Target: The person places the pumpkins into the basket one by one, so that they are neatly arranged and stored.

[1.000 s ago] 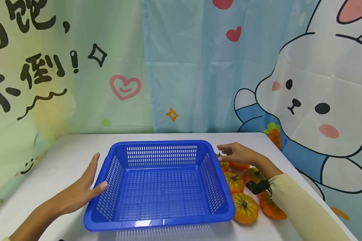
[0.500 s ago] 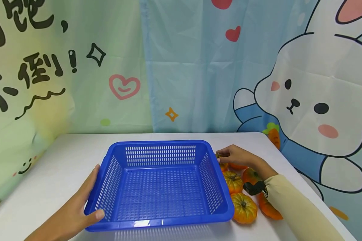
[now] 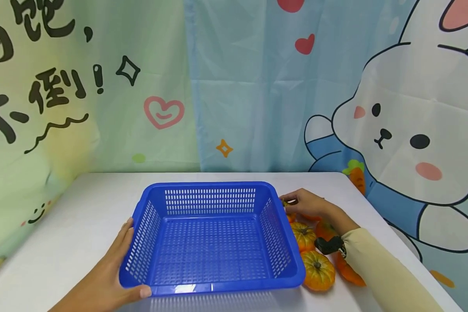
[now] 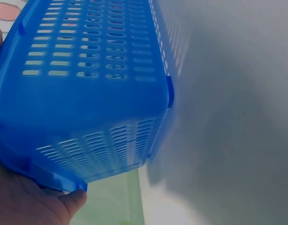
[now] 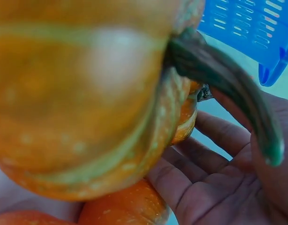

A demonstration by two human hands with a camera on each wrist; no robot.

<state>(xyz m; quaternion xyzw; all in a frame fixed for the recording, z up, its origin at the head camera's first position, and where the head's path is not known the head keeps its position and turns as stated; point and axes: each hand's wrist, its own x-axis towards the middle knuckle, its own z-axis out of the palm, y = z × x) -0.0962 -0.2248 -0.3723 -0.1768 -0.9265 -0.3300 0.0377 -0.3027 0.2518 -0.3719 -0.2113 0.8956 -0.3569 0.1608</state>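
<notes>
A large blue plastic basket [image 3: 210, 247] with slotted walls stands on the table, its inside bare. My left hand [image 3: 105, 273] grips its near left corner, thumb over the front rim and fingers along the outer left side; the left wrist view shows the fingers hooked at the basket's rim [image 4: 55, 180]. Beyond the basket's right side, my right hand [image 3: 308, 203] has its thumb and fingers around the farthest small orange pumpkin [image 3: 291, 216]. In the right wrist view this pumpkin [image 5: 185, 117] is partly hidden behind a nearer pumpkin [image 5: 83, 93] with a curved green stem.
Several more orange pumpkins, one ribbed pumpkin [image 3: 318, 271] nearest, sit between the basket and my right forearm. A black strap-on device [image 3: 329, 245] is at the right wrist. The white table [image 3: 62, 225] ends at a printed cloth backdrop [image 3: 234, 86].
My left hand has come in from beside the basket and taken hold of its corner, which has shifted slightly. My right hand has lowered and closed its fingers about the far pumpkin.
</notes>
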